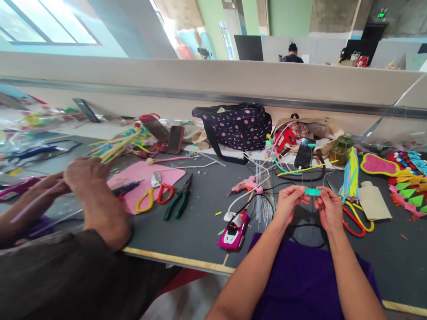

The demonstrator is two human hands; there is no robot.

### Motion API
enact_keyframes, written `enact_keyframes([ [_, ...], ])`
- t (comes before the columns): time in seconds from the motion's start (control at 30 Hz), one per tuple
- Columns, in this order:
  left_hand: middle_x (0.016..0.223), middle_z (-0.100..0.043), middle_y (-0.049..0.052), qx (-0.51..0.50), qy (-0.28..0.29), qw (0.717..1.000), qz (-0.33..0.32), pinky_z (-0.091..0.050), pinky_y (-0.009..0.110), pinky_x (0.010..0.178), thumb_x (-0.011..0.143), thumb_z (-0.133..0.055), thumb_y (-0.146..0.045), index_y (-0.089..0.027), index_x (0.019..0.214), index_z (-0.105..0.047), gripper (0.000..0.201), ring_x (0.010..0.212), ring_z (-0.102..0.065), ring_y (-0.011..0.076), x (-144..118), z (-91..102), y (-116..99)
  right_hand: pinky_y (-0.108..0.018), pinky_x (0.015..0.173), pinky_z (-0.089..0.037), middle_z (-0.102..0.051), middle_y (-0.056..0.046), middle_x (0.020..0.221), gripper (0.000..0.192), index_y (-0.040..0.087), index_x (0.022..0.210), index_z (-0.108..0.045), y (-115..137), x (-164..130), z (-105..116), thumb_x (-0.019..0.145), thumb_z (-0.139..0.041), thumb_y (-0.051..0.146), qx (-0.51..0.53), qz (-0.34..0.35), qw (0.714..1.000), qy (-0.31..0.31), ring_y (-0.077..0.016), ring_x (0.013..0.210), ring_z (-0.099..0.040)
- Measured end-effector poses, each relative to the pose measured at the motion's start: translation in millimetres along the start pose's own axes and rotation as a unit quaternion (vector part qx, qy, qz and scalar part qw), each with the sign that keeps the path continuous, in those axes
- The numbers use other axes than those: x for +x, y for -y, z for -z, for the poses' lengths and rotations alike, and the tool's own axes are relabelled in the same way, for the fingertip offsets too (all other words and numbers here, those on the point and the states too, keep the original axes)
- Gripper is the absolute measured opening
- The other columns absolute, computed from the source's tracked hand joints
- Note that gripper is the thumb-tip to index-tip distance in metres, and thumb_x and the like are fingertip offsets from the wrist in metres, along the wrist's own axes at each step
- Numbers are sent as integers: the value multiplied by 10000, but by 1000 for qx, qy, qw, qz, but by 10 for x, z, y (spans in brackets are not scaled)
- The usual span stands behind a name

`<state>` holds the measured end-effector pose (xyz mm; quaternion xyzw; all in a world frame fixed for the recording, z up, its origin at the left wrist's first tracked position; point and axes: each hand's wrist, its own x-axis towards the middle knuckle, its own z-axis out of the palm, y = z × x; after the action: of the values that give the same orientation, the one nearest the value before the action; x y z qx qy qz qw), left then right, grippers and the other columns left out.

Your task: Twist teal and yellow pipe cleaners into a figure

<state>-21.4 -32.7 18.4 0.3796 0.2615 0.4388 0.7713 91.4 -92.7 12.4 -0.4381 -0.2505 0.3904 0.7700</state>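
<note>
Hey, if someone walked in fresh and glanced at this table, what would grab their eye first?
Likely the left hand and right hand pinching a small teal fuzzy piece between them, near the table's front edge. Behind them sits a dark polka-dot bag. A shiny pink toy car rests left of the hands, and a co-worker's hand works with pale sticks at far left.

From where I stand, no word, brand or number can be read anywhere on the worktop (200, 213) or on the things lying on it. Far off at the right, a small green lit sign (382, 14) glows high on the wall, but its writing is too small to make out.
</note>
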Motion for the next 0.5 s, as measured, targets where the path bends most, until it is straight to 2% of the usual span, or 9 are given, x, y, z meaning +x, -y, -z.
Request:
enact_keyframes([
  [0.17,649,-683,56,-22,6,1000,13,-534,234,567,682,-773,-318,-89,833,-723,279,556,-639,125,5,4,15,-207,426,-372,-473,60,509,267,194,799,-678,-11,1,11,698,-764,425,5,5,1000,1,-68,454,-431],
  [0.27,644,-685,56,-46,-8,999,29,-530,219,564,661,-791,-301,-91,822,-713,276,558,-642,121,16,0,37,-214,439,-378,-491,57,522,251,195,788,-676,-23,-3,-2,697,-766,411,-2,15,1000,-8,-72,459,-441],
  [0.4,632,-674,40,-58,-37,997,20,-537,222,575,619,-817,-290,-102,763,-679,275,576,-649,127,30,-5,56,-221,449,-382,-505,53,534,239,192,807,-679,-33,-13,-22,705,-761,392,-5,23,1000,-9,-77,465,-456],
  [0.5,626,-668,33,-56,-37,998,17,-540,227,581,613,-819,-303,-106,748,-661,287,576,-652,131,24,-8,63,-220,450,-386,-503,52,535,239,186,803,-676,-33,-18,-32,708,-757,390,-7,32,999,-18,-79,470,-456],
])
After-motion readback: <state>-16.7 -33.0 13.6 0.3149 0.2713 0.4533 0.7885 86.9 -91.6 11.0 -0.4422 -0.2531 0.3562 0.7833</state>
